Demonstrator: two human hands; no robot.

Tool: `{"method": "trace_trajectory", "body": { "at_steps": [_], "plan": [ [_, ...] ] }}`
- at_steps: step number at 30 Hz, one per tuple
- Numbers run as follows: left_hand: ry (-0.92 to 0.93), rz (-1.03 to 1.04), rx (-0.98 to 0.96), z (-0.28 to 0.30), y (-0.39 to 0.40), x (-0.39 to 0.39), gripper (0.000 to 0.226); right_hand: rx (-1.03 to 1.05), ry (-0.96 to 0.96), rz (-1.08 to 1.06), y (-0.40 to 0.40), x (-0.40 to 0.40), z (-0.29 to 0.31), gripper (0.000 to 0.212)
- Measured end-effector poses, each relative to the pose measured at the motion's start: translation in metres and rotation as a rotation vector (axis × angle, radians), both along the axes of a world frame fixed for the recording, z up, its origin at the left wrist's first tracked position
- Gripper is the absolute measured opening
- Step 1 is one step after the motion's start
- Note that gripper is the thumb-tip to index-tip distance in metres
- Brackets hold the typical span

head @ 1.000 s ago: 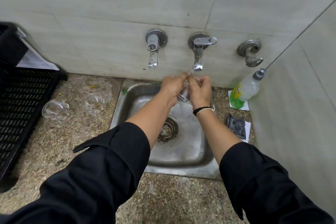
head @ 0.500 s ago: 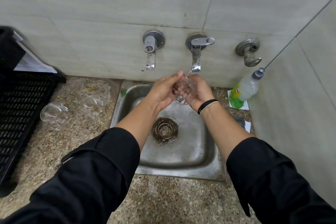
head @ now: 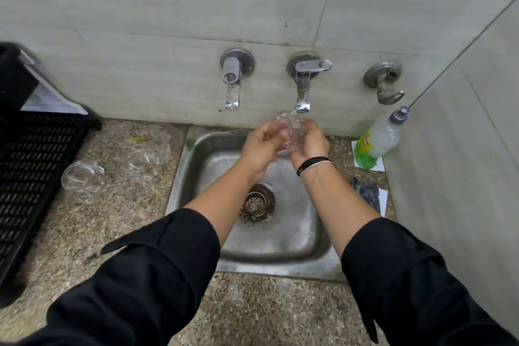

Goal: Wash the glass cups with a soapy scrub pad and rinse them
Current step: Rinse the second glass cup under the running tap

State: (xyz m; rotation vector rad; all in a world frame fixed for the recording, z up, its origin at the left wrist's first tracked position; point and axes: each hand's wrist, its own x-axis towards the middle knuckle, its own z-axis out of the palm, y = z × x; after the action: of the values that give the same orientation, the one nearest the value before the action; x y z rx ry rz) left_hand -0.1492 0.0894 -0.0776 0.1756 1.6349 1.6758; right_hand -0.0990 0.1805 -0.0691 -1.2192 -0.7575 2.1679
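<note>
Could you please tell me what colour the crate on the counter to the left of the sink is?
The crate is black, seen in the head view.

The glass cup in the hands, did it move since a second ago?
Both hands, left hand and right hand, still grip the glass cup under the middle tap, but they have turned it, and it now sits a little higher, right at the spout. Nothing was let go. The two glass cups on the counter, the soap bottle and the scrub pad stayed put.

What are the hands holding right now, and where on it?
Both hands, left hand and right hand, grip one glass cup by its opposite sides, under the tap.
</note>
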Motion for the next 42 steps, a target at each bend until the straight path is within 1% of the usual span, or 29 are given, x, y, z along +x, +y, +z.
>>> {"method": "trace_trajectory", "body": {
  "at_steps": [1, 2, 4, 5, 6, 7, 9, 12, 13, 14, 15, 16, 18, 20, 21, 23, 25, 26, 27, 29, 32, 34, 37, 39, 40, 42],
  "plan": [
    [0.100, 0.004, -0.060, -0.004, -0.001, -0.004, 0.024, 0.002, -0.018, 0.039, 0.001, 0.000, 0.001, 0.019],
    [0.181, 0.016, -0.107, -0.005, -0.002, -0.007, 0.032, 0.024, -0.055, 0.097, 0.004, 0.000, -0.002, 0.023],
    [0.309, 0.012, -0.169, -0.006, -0.002, -0.013, 0.030, 0.153, -0.132, 0.317, 0.004, 0.003, -0.001, 0.030],
    [0.352, -0.006, -0.197, -0.005, -0.001, -0.015, 0.027, 0.253, -0.156, 0.423, 0.001, 0.004, 0.000, 0.032],
    [0.372, -0.015, -0.207, -0.006, 0.000, -0.017, 0.027, 0.361, -0.177, 0.490, -0.001, 0.005, -0.002, 0.030],
    [0.374, -0.025, -0.202, -0.004, -0.001, -0.018, 0.028, 0.489, -0.244, 0.532, -0.001, 0.005, -0.004, 0.027],
    [0.326, -0.056, -0.147, -0.007, -0.003, -0.020, 0.034, 0.729, -0.372, 0.603, 0.003, 0.006, -0.005, 0.034],
    [0.229, -0.168, -0.126, -0.012, -0.003, -0.022, 0.051, 0.940, -0.520, 0.643, 0.014, 0.010, -0.006, 0.042],
    [0.211, -0.192, -0.148, -0.011, -0.003, -0.021, 0.056, 0.926, -0.521, 0.643, 0.016, 0.011, -0.005, 0.040],
    [0.208, -0.203, -0.174, -0.009, -0.003, -0.019, 0.058, 0.855, -0.486, 0.622, 0.016, 0.011, -0.007, 0.035],
    [0.203, -0.190, -0.192, -0.002, -0.003, -0.017, 0.055, 0.826, -0.489, 0.624, 0.012, 0.012, -0.006, 0.031],
    [0.195, -0.159, -0.195, 0.000, -0.002, -0.016, 0.051, 0.845, -0.489, 0.609, 0.009, 0.013, -0.009, 0.025],
    [0.182, -0.082, -0.187, 0.003, 0.000, -0.016, 0.051, 1.096, -0.590, 0.551, 0.004, 0.013, -0.010, 0.014],
    [0.159, -0.031, -0.157, -0.005, 0.001, -0.019, 0.055, 1.344, -0.691, 0.528, -0.005, 0.015, -0.009, 0.012],
    [0.146, -0.033, -0.146, -0.009, 0.002, -0.021, 0.056, 1.399, -0.681, 0.539, -0.008, 0.016, -0.006, 0.014],
    [0.129, -0.065, -0.139, -0.010, 0.001, -0.019, 0.049, 1.340, -0.639, 0.571, -0.005, 0.015, -0.007, 0.022],
    [-0.016, -0.078, 0.006, -0.004, 0.000, -0.015, 0.037, 1.244, -0.631, 0.601, 0.006, 0.015, -0.009, 0.026],
    [-0.095, -0.067, 0.082, -0.004, 0.000, -0.014, 0.031, 1.208, -0.635, 0.607, 0.013, 0.015, -0.012, 0.023],
    [-0.136, -0.047, 0.131, -0.002, 0.001, -0.013, 0.027, 1.180, -0.647, 0.597, 0.016, 0.015, -0.012, 0.019],
    [-0.112, 0.013, 0.119, -0.002, 0.005, -0.013, 0.029, 1.164, -0.646, 0.576, 0.019, 0.015, -0.015, 0.014],
    [-0.081, 0.155, 0.024, 0.005, 0.013, -0.014, 0.015, 1.207, -0.576, 0.572, 0.012, 0.017, -0.018, 0.018],
    [-0.054, 0.195, -0.039, 0.012, 0.017, -0.014, 0.010, 1.243, -0.560, 0.579, 0.008, 0.021, -0.018, 0.022],
    [-0.070, 0.225, -0.089, 0.015, 0.019, -0.015, 0.014, 1.274, -0.521, 0.569, 0.007, 0.027, -0.015, 0.023],
    [-0.150, 0.196, -0.042, 0.016, 0.017, -0.014, 0.015, 1.255, -0.484, 0.570, 0.009, 0.029, -0.017, 0.023],
    [-0.196, 0.186, 0.010, 0.016, 0.017, -0.013, 0.019, 1.196, -0.449, 0.564, 0.010, 0.029, -0.016, 0.024],
    [-0.216, 0.173, 0.088, 0.010, 0.013, -0.013, 0.029, 0.962, -0.344, 0.551, 0.012, 0.030, -0.017, 0.026]
  ]
}}
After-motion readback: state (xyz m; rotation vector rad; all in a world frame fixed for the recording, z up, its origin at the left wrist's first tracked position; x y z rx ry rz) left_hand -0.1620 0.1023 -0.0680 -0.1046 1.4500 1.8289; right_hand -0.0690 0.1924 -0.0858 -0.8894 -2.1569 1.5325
